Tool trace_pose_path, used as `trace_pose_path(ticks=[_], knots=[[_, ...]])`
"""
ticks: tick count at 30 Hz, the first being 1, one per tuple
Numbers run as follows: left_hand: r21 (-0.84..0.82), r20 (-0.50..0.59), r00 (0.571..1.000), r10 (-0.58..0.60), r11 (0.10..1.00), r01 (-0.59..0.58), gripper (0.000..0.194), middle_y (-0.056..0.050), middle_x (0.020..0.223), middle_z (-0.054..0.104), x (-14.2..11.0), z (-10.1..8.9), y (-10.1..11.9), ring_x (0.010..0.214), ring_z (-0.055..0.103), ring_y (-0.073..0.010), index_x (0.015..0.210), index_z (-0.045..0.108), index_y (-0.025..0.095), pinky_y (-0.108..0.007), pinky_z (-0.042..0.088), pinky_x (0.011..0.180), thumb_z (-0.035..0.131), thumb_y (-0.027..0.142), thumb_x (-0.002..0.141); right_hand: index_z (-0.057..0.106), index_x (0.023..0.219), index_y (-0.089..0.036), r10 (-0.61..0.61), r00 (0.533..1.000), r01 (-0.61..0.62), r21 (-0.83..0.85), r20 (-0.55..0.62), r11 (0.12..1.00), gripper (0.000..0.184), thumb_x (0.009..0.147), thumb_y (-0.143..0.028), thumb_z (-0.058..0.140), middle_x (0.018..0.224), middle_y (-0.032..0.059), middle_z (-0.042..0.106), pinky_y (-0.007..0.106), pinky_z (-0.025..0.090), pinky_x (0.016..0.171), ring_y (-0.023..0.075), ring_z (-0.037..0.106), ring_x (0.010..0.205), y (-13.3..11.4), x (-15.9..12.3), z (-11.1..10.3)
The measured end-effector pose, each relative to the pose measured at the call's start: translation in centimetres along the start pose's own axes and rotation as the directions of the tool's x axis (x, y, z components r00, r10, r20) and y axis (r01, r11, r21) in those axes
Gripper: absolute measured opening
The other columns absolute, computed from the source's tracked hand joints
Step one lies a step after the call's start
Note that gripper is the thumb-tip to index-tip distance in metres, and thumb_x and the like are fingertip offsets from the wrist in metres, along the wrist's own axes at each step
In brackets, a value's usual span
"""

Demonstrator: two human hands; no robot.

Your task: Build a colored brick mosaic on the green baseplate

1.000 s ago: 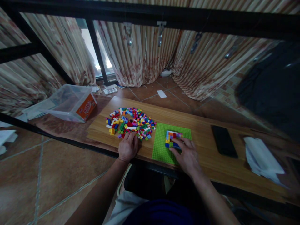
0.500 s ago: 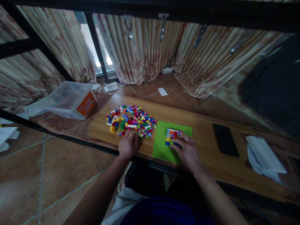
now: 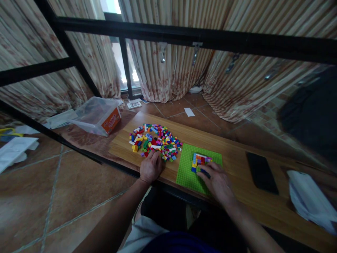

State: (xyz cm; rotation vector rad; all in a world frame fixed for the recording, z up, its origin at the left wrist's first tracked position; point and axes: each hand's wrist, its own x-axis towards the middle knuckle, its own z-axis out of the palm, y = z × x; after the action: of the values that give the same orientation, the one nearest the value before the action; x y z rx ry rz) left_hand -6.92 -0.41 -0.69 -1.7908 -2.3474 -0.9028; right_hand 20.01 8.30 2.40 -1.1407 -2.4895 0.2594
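Note:
A green studded baseplate (image 3: 185, 175) lies on the wooden board. On it sits a flat patch of colourful toy bricks (image 3: 202, 160), with blue, yellow, orange, red, white and purple pieces. My right hand (image 3: 217, 181) is at the near edge of this patch, thumb and fingers pinched around a small green toy brick (image 3: 198, 169) that they partly cover. Left of the plate spreads a loose pile of toy bricks (image 3: 158, 138) in many colours. At the pile's near edge rests my left hand (image 3: 151, 167), its fingers curled down; whatever they hold is hidden.
A dark phone (image 3: 262, 172) and a white plastic packet (image 3: 310, 196) lie on the wooden board (image 3: 234, 168) to the right. A clear plastic box (image 3: 97, 114) with an orange label stands at the left. A black metal frame and striped curtains (image 3: 168, 77) are beyond.
The view has shifted, so everything appears lower and further right. My right hand stays at the brick patch and my left hand stays by the pile, both much as before.

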Motion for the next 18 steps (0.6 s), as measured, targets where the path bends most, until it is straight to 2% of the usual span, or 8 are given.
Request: trace_pose_path(ticks=[4,8,11,18], knots=[[-0.017,0.001,1.0,0.007,1.0,-0.007,0.024,-0.007,0.099,0.063,-0.1,0.0,-0.1,0.084,0.062,-0.0161,0.108,0.057,0.02,-0.027,0.05,0.074,0.039,0.028,0.093,0.065,0.113,-0.025,-0.014,0.994,0.011,-0.025,-0.104,1.0,0.029,0.087,-0.033,0.052,0.105,0.0078,0.063,0.043,0.046,0.088,0.0251,0.056,0.096,-1.9,0.2,0.4],[-0.022,0.004,1.0,0.008,1.0,-0.008,0.024,-0.007,0.097,0.062,-0.2,0.0,0.0,0.084,0.062,-0.0161,0.107,0.056,0.02,-0.026,0.05,0.073,0.038,0.027,0.093,0.067,0.108,-0.025,-0.066,0.997,0.068,0.079,-0.032,0.995,0.027,0.09,-0.023,0.046,0.101,0.0068,0.063,0.039,0.046,0.088,0.0225,0.056,0.095,-5.1,2.0,1.7],[-0.013,-0.002,1.0,0.009,1.0,-0.009,0.024,-0.006,0.096,0.062,-0.2,0.0,0.0,0.084,0.062,-0.0155,0.106,0.057,0.02,-0.025,0.049,0.072,0.038,0.027,0.093,0.066,0.109,-0.022,-0.065,0.998,0.062,0.124,0.021,0.99,0.028,0.088,-0.02,0.047,0.101,0.0076,0.063,0.039,0.046,0.088,0.0229,0.055,0.097,-6.8,3.8,3.1],[-0.001,-0.038,0.999,0.03,1.0,-0.03,0.023,-0.006,0.096,0.064,-0.2,0.1,-0.2,0.08,0.062,-0.0154,0.107,0.058,0.02,-0.024,0.048,0.067,0.04,0.027,0.093,0.065,0.105,-0.02,-0.002,1.0,-0.001,0.098,0.027,0.995,0.023,0.086,-0.019,0.052,0.1,0.0079,0.062,0.039,0.044,0.088,0.0249,0.053,0.1,-8.4,5.7,5.2]])
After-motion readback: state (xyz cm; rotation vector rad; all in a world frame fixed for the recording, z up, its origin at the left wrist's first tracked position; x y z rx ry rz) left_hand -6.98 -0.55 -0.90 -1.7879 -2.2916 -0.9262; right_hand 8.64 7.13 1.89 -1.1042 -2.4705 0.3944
